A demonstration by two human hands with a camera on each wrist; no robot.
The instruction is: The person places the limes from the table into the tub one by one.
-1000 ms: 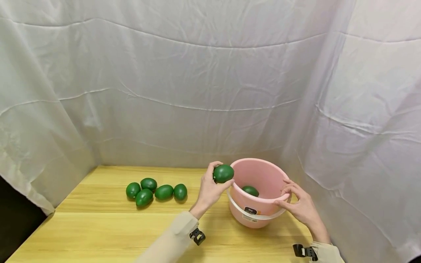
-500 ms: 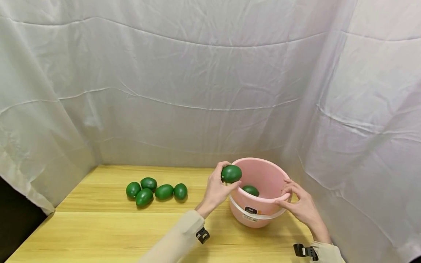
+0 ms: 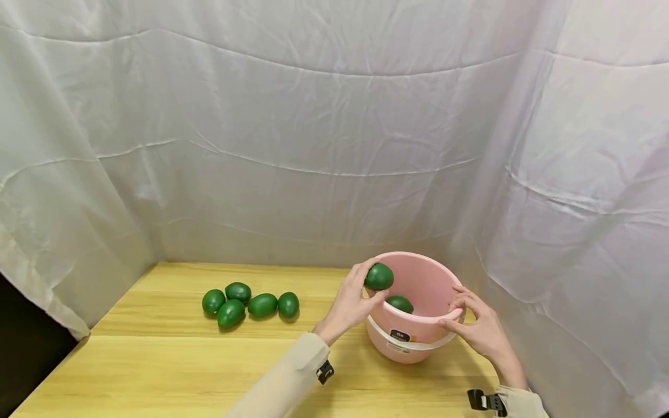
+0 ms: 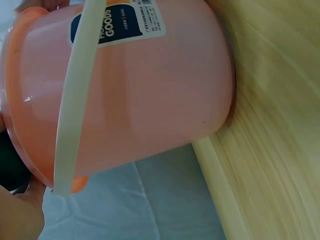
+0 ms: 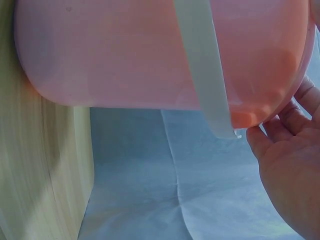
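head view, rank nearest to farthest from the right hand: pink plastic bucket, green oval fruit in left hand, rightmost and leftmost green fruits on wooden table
1. Pink plastic bucket: right hand grips its rim.
2. Green oval fruit in left hand: bucket's left side.
3. Rightmost green fruit on wooden table: left of bucket.
4. Leftmost green fruit: farther left.

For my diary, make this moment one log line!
left grip: holds green fruit at mouth of pink bucket; right grip: holds rim; inside: another fruit; table: five fruits
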